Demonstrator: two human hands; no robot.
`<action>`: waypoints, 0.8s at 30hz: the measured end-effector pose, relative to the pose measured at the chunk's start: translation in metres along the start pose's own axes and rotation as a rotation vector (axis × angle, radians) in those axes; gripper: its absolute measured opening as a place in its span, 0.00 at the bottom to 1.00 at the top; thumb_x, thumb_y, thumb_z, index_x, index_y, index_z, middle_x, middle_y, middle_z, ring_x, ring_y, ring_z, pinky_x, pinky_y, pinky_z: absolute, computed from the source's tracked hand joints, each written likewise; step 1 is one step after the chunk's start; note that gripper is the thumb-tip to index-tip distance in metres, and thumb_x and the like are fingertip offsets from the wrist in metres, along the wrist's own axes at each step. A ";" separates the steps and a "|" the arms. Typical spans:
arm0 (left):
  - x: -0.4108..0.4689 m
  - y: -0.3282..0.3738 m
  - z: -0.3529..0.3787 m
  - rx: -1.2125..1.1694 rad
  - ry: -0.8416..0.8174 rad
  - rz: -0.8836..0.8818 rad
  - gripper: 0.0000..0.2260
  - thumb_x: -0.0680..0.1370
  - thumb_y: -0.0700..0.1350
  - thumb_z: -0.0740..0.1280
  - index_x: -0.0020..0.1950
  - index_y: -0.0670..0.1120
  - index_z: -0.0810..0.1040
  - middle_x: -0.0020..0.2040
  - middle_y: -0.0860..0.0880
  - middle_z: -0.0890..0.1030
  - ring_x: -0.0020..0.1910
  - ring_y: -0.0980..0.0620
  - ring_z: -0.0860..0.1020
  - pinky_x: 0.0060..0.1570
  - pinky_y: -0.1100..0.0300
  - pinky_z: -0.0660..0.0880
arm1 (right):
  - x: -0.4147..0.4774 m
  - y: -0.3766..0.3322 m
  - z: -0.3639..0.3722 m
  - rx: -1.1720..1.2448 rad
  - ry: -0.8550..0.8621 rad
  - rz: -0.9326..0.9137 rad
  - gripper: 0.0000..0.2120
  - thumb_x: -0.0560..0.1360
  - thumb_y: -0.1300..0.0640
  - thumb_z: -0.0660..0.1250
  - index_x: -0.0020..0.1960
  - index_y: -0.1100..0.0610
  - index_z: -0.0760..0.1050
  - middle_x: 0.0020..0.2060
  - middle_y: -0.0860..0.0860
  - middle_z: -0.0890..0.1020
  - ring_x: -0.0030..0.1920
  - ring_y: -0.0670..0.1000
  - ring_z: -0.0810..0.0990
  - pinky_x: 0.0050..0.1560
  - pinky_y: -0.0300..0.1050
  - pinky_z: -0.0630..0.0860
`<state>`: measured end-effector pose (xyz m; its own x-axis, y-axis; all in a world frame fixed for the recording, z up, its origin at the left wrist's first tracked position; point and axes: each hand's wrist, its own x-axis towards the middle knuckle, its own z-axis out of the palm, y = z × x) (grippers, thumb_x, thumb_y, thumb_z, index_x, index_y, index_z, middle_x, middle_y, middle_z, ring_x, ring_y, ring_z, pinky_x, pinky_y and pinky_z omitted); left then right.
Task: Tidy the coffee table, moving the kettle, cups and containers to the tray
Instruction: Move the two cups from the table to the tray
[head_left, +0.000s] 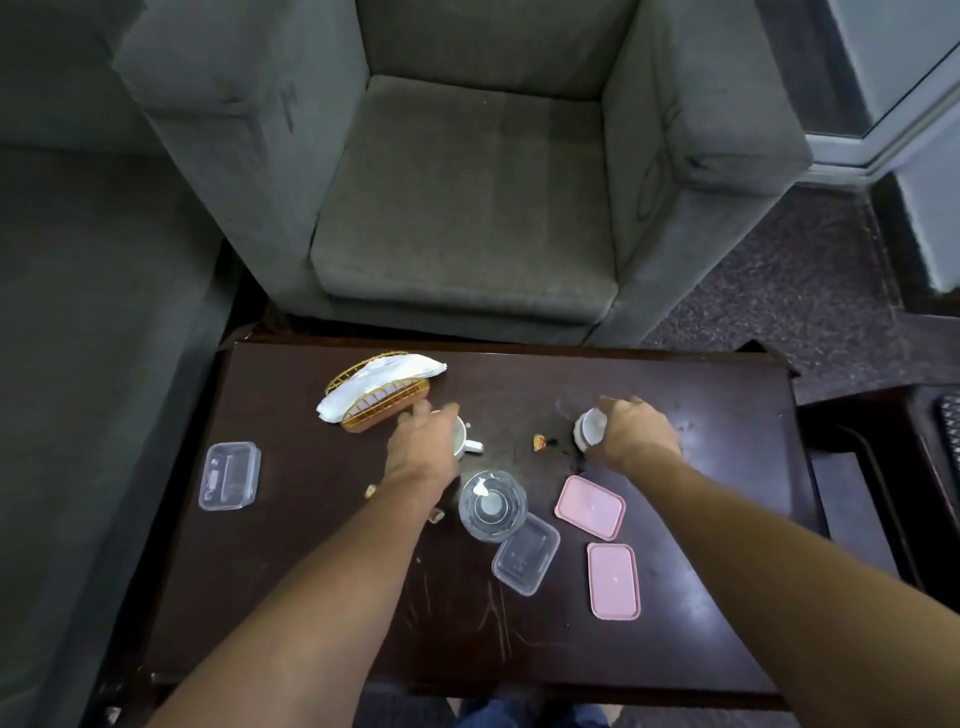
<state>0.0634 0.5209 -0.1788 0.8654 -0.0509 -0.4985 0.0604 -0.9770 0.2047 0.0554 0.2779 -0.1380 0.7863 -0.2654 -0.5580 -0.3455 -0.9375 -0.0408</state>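
Coffee table (519, 639), dark wood; contents as they lie before you:

1. White mug (469, 446), centre-left, handle pointing right, just beside the gold napkin holder (382, 410). Your left hand (423, 441) lies over its rim. The fingers are blurred, so I cannot tell whether they clasp it.
2. White cup (589, 427), centre-right. Your right hand (636, 434) grips it, fingers curled round its far side.
3. Glass bowl (492, 504), clear and round, between your forearms.
4. Clear container (524, 553), just beside the bowl on the near side.
5. Second clear container (229, 475), far left, well apart from the rest.
6. Two pink lids (590, 506), lying flat at the right.
7. Small wrapper (540, 442), between mug and cup.

Grey armchair (467, 208) stands beyond the table.
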 end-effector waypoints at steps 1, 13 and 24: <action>0.001 -0.001 0.001 -0.004 0.011 -0.002 0.35 0.71 0.46 0.77 0.76 0.55 0.66 0.71 0.46 0.69 0.68 0.43 0.70 0.66 0.48 0.74 | 0.002 0.000 0.003 0.007 0.007 -0.006 0.26 0.74 0.49 0.74 0.71 0.48 0.73 0.65 0.56 0.77 0.61 0.62 0.81 0.58 0.53 0.81; 0.006 0.032 -0.020 0.031 0.070 0.039 0.35 0.67 0.55 0.79 0.72 0.58 0.72 0.65 0.46 0.73 0.65 0.44 0.75 0.64 0.51 0.75 | 0.011 0.017 -0.005 0.116 0.063 -0.030 0.19 0.73 0.48 0.73 0.62 0.51 0.80 0.61 0.55 0.79 0.59 0.61 0.82 0.57 0.51 0.81; -0.025 0.250 -0.038 0.068 0.069 0.386 0.31 0.67 0.60 0.73 0.70 0.63 0.73 0.60 0.51 0.74 0.62 0.46 0.76 0.60 0.53 0.76 | -0.014 0.227 -0.170 0.097 0.224 0.129 0.23 0.66 0.45 0.75 0.60 0.47 0.82 0.56 0.54 0.85 0.57 0.59 0.84 0.53 0.47 0.79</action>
<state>0.0760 0.2855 -0.0832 0.8496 -0.4055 -0.3372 -0.3071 -0.9002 0.3088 0.0536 0.0307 0.0015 0.8226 -0.4346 -0.3668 -0.4891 -0.8697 -0.0666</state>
